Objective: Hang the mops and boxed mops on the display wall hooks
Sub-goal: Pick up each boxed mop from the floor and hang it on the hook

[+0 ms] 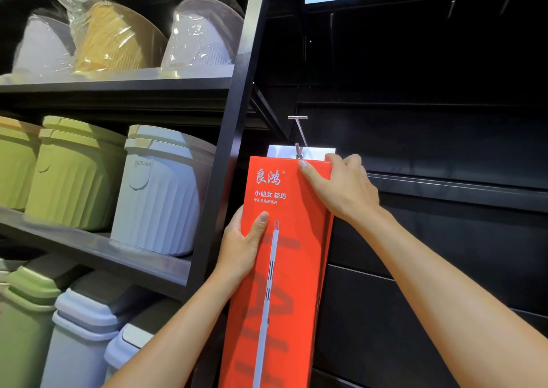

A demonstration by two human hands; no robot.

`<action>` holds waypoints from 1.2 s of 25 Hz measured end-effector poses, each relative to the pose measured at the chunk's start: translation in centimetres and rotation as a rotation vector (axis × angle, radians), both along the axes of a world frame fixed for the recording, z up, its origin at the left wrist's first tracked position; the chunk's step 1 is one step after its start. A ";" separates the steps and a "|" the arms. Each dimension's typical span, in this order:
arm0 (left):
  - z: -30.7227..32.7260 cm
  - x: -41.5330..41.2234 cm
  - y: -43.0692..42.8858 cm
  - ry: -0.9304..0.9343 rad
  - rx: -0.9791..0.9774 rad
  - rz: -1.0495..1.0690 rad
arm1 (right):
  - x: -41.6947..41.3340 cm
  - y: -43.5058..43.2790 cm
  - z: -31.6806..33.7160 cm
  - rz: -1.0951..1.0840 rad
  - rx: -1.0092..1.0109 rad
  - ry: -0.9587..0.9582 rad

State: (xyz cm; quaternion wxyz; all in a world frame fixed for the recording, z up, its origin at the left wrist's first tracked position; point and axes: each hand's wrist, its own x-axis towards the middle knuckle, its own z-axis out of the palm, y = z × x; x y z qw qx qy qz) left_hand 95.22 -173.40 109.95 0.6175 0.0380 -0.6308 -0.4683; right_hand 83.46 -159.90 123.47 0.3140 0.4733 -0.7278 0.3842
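A tall red mop box [293,269] stands upright against the black display wall [444,239]. Its white hang tab [314,152] sits at the tip of a metal wall hook [300,132], and the hook's end passes through the tab's hole. My left hand [241,247] grips the box's left edge about a third of the way down, thumb on the front face. My right hand [344,184] grips the top right corner, thumb across the front and fingers behind.
A black upright post [234,138] stands just left of the box. Shelves to the left hold green and pale blue ribbed bins [160,192], lidded bins below, and plastic-wrapped baskets [112,37] on top. Horizontal rails [456,184] cross the dark wall to the right.
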 end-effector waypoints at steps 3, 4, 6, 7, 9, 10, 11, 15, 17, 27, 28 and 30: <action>0.0 0.2 -0.3 -0.004 -0.020 0.003 | -0.4 0.1 -0.8 0.037 -0.018 -0.016; 0.0 0.2 -0.4 -0.007 -0.027 0.004 | -0.8 -0.1 -1.4 0.091 -0.025 -0.057; 0.1 0.2 -0.5 -0.016 -0.032 0.006 | -1.5 -0.7 -3.0 0.182 -0.059 -0.119; 0.1 0.1 -0.6 -0.020 -0.034 0.011 | -1.7 -1.2 -3.9 0.227 -0.080 -0.156; 0.1 0.0 -0.8 -0.014 -0.044 0.037 | -1.9 -2.2 -5.2 0.350 -0.144 -0.279; 0.1 0.0 -0.8 -0.012 -0.050 0.055 | -2.0 -2.6 -5.5 0.405 -0.173 -0.341; 0.1 -0.1 -0.8 -0.011 -0.052 0.066 | -2.1 -2.9 -5.6 0.439 -0.190 -0.382; 0.0 -0.5 -1.3 -0.040 -0.043 0.096 | -2.5 -3.6 -5.8 0.488 -0.228 -0.393; -0.1 -0.8 -1.8 -0.055 -0.048 0.134 | -2.8 -4.1 -5.7 0.498 -0.234 -0.398; -0.3 -1.1 -1.3 -0.085 -0.019 0.187 | -8.2 -5.5 -11.4 0.562 -0.222 -0.782; -0.3 -1.2 -1.3 -0.091 0.001 0.198 | -8.5 -6.4 -11.8 0.558 -0.212 -0.829; -0.4 -1.5 -1.5 -0.092 0.046 0.215 | -8.0 -7.6 -12.6 0.551 -0.209 -0.886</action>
